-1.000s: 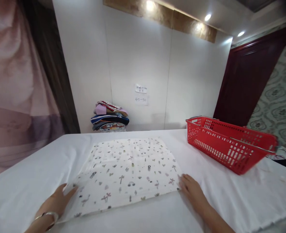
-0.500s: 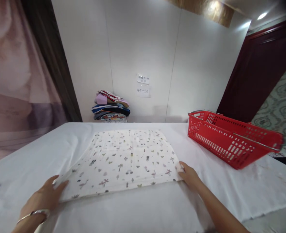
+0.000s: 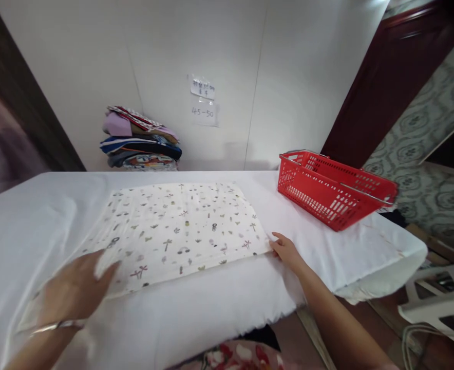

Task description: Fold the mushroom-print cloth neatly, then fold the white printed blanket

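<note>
A white cloth (image 3: 181,226) printed with small palm trees, rainbows and other motifs is spread on the white-covered table. My right hand (image 3: 286,251) pinches its near right corner between thumb and fingers. Over the near left part of the cloth is my left hand (image 3: 75,288), wearing a silver bangle (image 3: 59,327) at the wrist. That hand is blurred by motion; its thumb and fingers are apart and nothing shows between them. Whether it touches the cloth I cannot tell.
A red plastic basket (image 3: 327,192) with metal handles stands at the right on the table cover (image 3: 307,221). Folded fabrics are stacked in a pile (image 3: 142,141) at the back left against the wall. Paper notes (image 3: 204,103) hang there. A white stool (image 3: 438,298) is at lower right.
My left hand has come off the cloth's near left corner and moved inward over it, fingers apart. The right hand keeps its corner. The view has turned right and down.
</note>
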`<move>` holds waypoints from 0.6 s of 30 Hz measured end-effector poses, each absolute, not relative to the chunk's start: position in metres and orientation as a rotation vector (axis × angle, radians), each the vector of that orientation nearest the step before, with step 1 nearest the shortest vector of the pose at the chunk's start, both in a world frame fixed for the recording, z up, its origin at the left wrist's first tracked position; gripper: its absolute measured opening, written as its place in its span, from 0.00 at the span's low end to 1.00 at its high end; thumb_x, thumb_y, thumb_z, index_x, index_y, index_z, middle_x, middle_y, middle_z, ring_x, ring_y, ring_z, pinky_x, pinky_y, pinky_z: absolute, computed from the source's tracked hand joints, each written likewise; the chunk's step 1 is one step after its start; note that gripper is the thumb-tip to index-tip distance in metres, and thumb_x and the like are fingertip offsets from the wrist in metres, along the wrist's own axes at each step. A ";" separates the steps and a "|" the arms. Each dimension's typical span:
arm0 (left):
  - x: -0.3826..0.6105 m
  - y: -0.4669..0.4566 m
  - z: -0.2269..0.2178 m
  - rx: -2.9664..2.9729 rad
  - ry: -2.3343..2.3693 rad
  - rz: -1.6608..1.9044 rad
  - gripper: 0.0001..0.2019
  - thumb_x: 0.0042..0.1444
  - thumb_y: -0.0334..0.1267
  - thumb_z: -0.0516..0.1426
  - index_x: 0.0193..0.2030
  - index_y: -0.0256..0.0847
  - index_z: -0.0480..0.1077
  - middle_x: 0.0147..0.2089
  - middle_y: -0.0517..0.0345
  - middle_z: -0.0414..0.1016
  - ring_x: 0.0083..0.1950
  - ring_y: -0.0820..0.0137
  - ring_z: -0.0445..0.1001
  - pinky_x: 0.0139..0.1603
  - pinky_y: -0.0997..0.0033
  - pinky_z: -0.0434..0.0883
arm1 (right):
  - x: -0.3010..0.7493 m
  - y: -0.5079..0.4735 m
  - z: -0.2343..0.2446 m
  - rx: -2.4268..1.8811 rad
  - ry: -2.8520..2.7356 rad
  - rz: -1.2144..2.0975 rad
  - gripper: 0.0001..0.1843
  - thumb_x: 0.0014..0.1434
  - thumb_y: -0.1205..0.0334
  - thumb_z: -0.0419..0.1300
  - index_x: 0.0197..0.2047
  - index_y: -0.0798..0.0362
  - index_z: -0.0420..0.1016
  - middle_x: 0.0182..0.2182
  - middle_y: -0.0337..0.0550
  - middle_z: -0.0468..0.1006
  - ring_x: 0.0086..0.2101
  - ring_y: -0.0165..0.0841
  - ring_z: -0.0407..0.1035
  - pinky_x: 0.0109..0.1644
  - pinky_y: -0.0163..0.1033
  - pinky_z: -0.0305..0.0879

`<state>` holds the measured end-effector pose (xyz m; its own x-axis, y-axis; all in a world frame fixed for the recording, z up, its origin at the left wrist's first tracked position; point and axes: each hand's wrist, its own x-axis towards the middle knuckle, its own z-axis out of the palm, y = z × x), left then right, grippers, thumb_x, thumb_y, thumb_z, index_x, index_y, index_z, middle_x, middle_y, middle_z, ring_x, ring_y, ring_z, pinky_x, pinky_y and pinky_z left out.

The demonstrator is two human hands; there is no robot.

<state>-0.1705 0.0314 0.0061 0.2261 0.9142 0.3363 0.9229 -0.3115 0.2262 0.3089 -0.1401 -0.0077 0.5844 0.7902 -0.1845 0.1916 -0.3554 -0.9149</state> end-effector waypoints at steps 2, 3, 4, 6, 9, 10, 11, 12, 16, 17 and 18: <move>-0.107 0.012 0.014 -2.666 -1.533 -0.766 0.24 0.55 0.55 0.46 0.49 0.40 0.65 0.50 0.52 0.71 0.49 0.60 0.69 0.50 0.58 0.66 | 0.309 -0.142 -0.007 -1.822 -0.760 0.801 0.27 0.50 0.62 0.58 0.55 0.56 0.62 0.21 0.34 0.67 0.17 0.26 0.62 0.17 0.30 0.54; -0.074 0.001 0.016 -2.820 -1.334 -0.793 0.22 0.56 0.53 0.47 0.48 0.40 0.66 0.50 0.52 0.70 0.50 0.62 0.69 0.51 0.60 0.66 | 0.308 -0.142 -0.006 -1.810 -0.766 0.803 0.28 0.49 0.64 0.58 0.54 0.56 0.63 0.20 0.33 0.67 0.17 0.25 0.61 0.17 0.30 0.54; -0.042 -0.010 0.017 -2.945 -1.143 -0.807 0.19 0.56 0.50 0.48 0.46 0.40 0.67 0.49 0.51 0.71 0.49 0.63 0.69 0.51 0.60 0.66 | 0.308 -0.142 -0.006 -1.803 -0.776 0.803 0.28 0.48 0.65 0.58 0.54 0.57 0.63 0.20 0.33 0.67 0.17 0.25 0.61 0.17 0.30 0.53; 0.015 -0.030 0.018 -3.075 -0.877 -0.837 0.15 0.57 0.46 0.50 0.46 0.41 0.67 0.49 0.51 0.71 0.50 0.63 0.68 0.51 0.60 0.65 | 0.308 -0.141 -0.006 -1.783 -0.793 0.800 0.27 0.47 0.67 0.58 0.53 0.57 0.64 0.20 0.32 0.67 0.17 0.25 0.61 0.16 0.30 0.53; 0.083 -0.052 0.020 -3.226 -0.632 -0.718 0.15 0.55 0.43 0.53 0.48 0.41 0.66 0.49 0.52 0.69 0.49 0.63 0.67 0.49 0.60 0.65 | 0.308 -0.139 -0.004 -1.710 -0.779 0.812 0.26 0.46 0.66 0.57 0.51 0.57 0.64 0.18 0.30 0.67 0.16 0.24 0.59 0.16 0.29 0.51; 0.101 -0.057 0.022 -3.248 -0.612 -0.657 0.16 0.54 0.44 0.55 0.48 0.42 0.66 0.49 0.52 0.69 0.49 0.63 0.67 0.49 0.60 0.65 | 0.308 -0.139 -0.002 -1.680 -0.773 0.817 0.26 0.46 0.65 0.57 0.50 0.57 0.64 0.18 0.30 0.66 0.15 0.24 0.59 0.16 0.29 0.51; 0.117 -0.061 0.023 -3.257 -0.623 -0.604 0.17 0.53 0.45 0.56 0.48 0.42 0.65 0.48 0.52 0.69 0.48 0.62 0.66 0.48 0.60 0.64 | 0.308 -0.138 0.000 -1.653 -0.770 0.821 0.25 0.46 0.64 0.58 0.50 0.57 0.64 0.17 0.29 0.66 0.15 0.24 0.58 0.16 0.29 0.51; 0.131 -0.064 0.023 -3.258 -0.645 -0.548 0.18 0.51 0.45 0.57 0.48 0.41 0.65 0.47 0.52 0.68 0.48 0.62 0.66 0.47 0.60 0.64 | 0.307 -0.137 0.003 -1.632 -0.768 0.823 0.25 0.45 0.63 0.58 0.49 0.57 0.65 0.17 0.29 0.66 0.15 0.24 0.58 0.16 0.29 0.51; 0.172 -0.065 0.018 -3.232 -0.792 -0.402 0.13 0.51 0.44 0.56 0.40 0.39 0.66 0.43 0.52 0.68 0.45 0.62 0.67 0.42 0.64 0.64 | 0.307 -0.133 0.009 -1.598 -0.763 0.843 0.24 0.45 0.62 0.59 0.48 0.56 0.66 0.18 0.30 0.66 0.17 0.24 0.59 0.17 0.29 0.50; 0.177 -0.063 0.016 -3.233 -0.832 -0.387 0.11 0.53 0.43 0.55 0.39 0.39 0.66 0.42 0.52 0.68 0.44 0.63 0.68 0.41 0.65 0.64 | 0.308 -0.132 0.009 -1.602 -0.765 0.846 0.24 0.46 0.61 0.59 0.48 0.56 0.66 0.19 0.30 0.66 0.17 0.24 0.59 0.17 0.29 0.50; 0.181 -0.061 0.013 -3.241 -0.876 -0.380 0.09 0.54 0.42 0.53 0.38 0.39 0.66 0.41 0.53 0.68 0.43 0.64 0.68 0.40 0.66 0.64 | 0.309 -0.132 0.009 -1.621 -0.773 0.840 0.23 0.47 0.61 0.58 0.48 0.55 0.65 0.20 0.31 0.68 0.17 0.24 0.60 0.17 0.29 0.50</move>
